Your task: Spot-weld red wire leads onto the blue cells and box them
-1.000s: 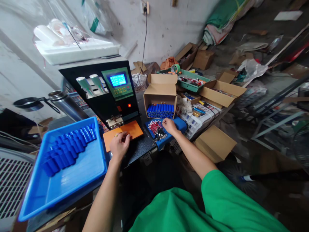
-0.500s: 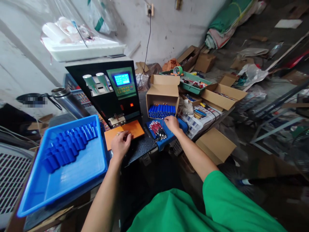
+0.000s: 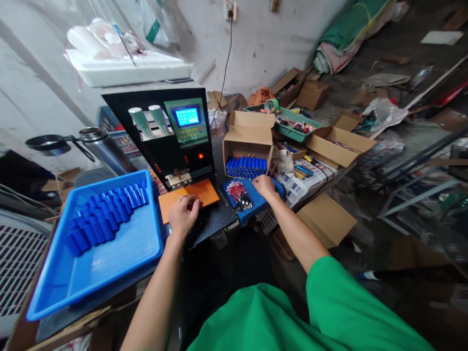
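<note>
My left hand (image 3: 184,213) rests on the orange board (image 3: 208,192) in front of a black machine with a lit screen (image 3: 187,117). Its fingers are curled; whatever they hold, if anything, is hidden. My right hand (image 3: 263,186) is over the blue cloth (image 3: 246,214), just before an open cardboard box (image 3: 252,137) of blue cylindrical battery cells (image 3: 246,166). Its fingers are pinched together, and I cannot make out what is in them. To its left lies a bunch of red and black wires (image 3: 238,195) with white ends.
On the left sits a blue plastic tray (image 3: 109,270) with rows of blue cells. A steel flask (image 3: 106,151) stands behind it. A green tray (image 3: 292,131) and open cartons (image 3: 338,146) are at the right; a foam tray (image 3: 135,70) tops the machine.
My right hand has shifted slightly to the right, away from the wires. The left hand stays on the orange board. The machine's screen shows a different display, and the view has moved a little.
</note>
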`<action>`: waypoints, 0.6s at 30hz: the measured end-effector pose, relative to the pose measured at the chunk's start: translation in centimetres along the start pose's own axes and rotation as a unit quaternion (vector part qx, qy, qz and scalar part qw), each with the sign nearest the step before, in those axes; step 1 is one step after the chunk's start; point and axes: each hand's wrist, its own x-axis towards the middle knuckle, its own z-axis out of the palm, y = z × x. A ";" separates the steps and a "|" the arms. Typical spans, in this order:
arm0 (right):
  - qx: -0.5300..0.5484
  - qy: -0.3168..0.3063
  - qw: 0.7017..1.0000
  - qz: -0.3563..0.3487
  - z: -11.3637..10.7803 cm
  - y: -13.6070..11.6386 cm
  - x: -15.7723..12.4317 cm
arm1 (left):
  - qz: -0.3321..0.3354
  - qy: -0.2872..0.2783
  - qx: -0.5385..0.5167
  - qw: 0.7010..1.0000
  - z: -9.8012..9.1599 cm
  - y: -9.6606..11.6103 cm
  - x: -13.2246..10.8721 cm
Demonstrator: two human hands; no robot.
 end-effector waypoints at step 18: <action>0.691 -0.081 0.718 0.030 3.5 -10.1 -7.5 | -0.059 -0.003 -0.265 0.962 -0.8 0.9 -1.7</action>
